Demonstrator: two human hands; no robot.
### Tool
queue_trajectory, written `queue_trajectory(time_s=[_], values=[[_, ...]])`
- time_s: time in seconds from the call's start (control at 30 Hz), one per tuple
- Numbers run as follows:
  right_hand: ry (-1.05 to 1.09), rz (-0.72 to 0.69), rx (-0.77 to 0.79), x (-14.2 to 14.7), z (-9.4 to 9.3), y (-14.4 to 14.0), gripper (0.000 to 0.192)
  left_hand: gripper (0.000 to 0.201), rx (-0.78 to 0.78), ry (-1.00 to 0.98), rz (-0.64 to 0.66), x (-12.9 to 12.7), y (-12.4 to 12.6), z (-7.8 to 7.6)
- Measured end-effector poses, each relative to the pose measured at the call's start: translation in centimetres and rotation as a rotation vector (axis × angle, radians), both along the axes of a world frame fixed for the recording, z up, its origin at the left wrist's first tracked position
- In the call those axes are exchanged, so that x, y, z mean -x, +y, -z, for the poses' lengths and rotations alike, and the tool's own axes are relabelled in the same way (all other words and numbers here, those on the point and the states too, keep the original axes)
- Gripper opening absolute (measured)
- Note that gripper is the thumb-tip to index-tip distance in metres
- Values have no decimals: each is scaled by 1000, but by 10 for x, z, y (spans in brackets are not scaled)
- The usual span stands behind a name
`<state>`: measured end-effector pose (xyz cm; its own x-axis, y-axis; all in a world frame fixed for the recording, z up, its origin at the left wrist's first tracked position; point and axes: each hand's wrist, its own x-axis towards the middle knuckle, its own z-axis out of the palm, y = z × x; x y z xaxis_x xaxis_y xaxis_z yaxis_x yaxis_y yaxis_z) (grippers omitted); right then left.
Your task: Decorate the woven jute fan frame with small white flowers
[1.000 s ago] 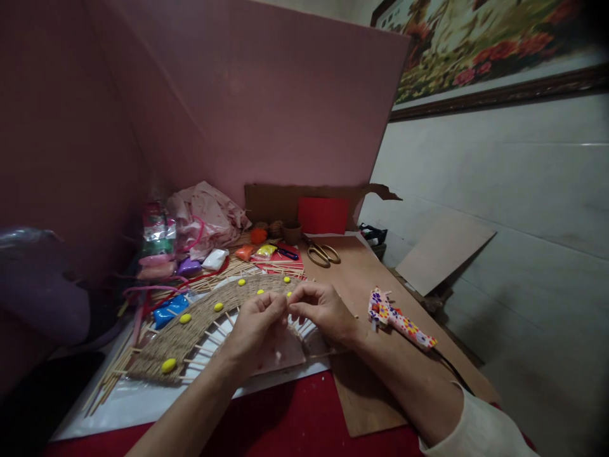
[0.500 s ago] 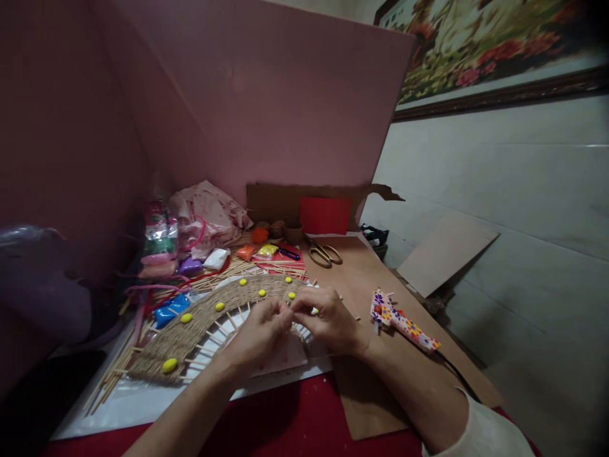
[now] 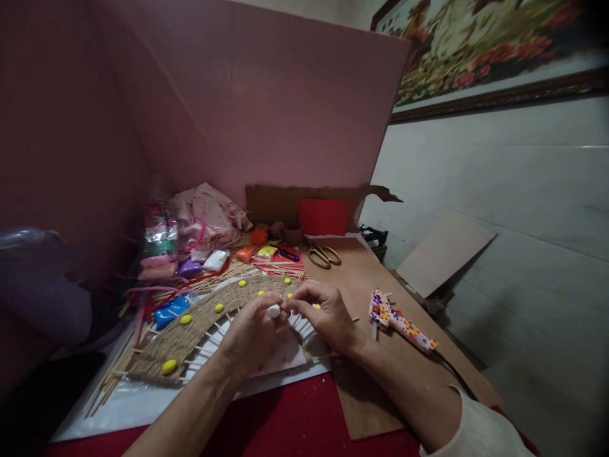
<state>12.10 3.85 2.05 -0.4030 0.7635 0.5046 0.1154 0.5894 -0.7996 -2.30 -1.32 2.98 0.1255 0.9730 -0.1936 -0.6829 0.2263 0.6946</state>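
My left hand (image 3: 252,333) and my right hand (image 3: 323,316) meet fingertip to fingertip above a curved woven straw arch (image 3: 200,317) built on thin wooden sticks. Between the fingertips sits a small white lump of clay (image 3: 274,310), pinched from both sides. Several yellow clay blobs (image 3: 169,365) dot the arch. The arch lies on a white sheet (image 3: 143,400) over a red table surface (image 3: 295,425).
A flower-patterned glue gun (image 3: 399,320) lies on brown cardboard (image 3: 375,279) to the right. Gold scissors (image 3: 323,255), coloured clay packets (image 3: 170,310), a crumpled pink bag (image 3: 204,219) and small pots sit behind. A pink board (image 3: 266,108) walls the back and left.
The hands stayed together over the arch with small finger movements. A white clay lump now shows between the fingertips where none was visible before.
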Motion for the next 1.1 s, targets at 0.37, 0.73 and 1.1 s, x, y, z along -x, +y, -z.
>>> queue_trajectory(time_s=[0.37, 0.73, 1.1], values=[[-54, 63, -338, -1, 6, -4, 10, 24, -111, 93, -69, -1, 3, 9], [-77, 48, -384, 0, 6, -7, 16, 28, -110, 39, -32, -1, 4, 9], [-90, 151, -483, 0, 8, -9, 12, 24, -128, 35, -42, -1, 3, 9]])
